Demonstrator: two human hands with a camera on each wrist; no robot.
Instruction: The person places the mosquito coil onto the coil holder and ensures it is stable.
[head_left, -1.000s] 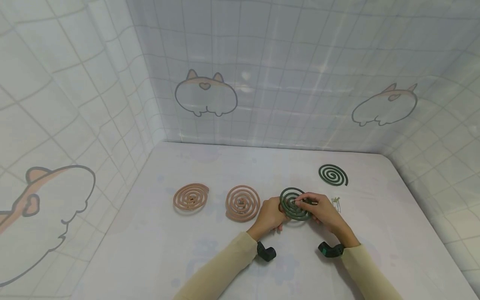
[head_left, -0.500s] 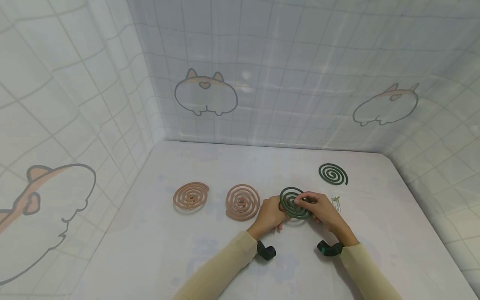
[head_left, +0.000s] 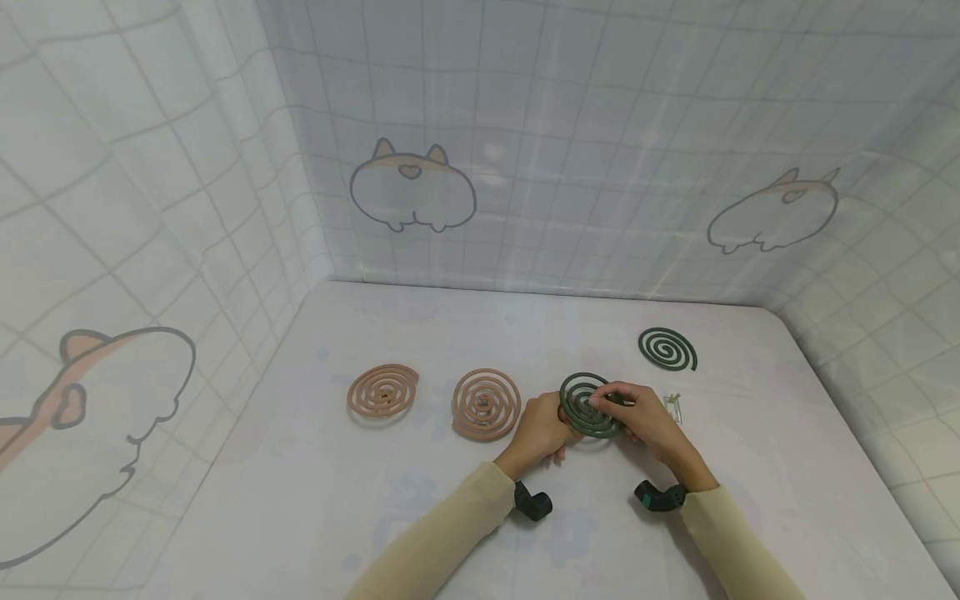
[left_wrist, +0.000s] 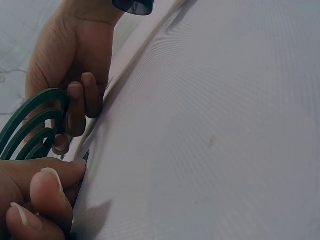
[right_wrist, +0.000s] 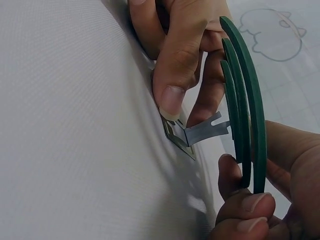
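Green mosquito coil [right_wrist: 257, 115] held above the table [head_left: 300, 500], well inside its edges.
Left hand [head_left: 543, 429] pinches the metal stand [right_wrist: 205, 131]; right hand [head_left: 652, 421] pinches the coil. Brown coil [head_left: 486, 432] flanks the left; second green coil [head_left: 666, 348] lies beyond.

Pale counter [head_left: 285, 467] below, faint blotchy print across it, and over on the left sits a brown coil [head_left: 366, 392], shadow under its near edge! To its right, near but apart, a second brown coil [head_left: 480, 430]! Far right, a green coil [head_left: 665, 349], and nearer, one small metallic piece [head_left: 672, 407]!
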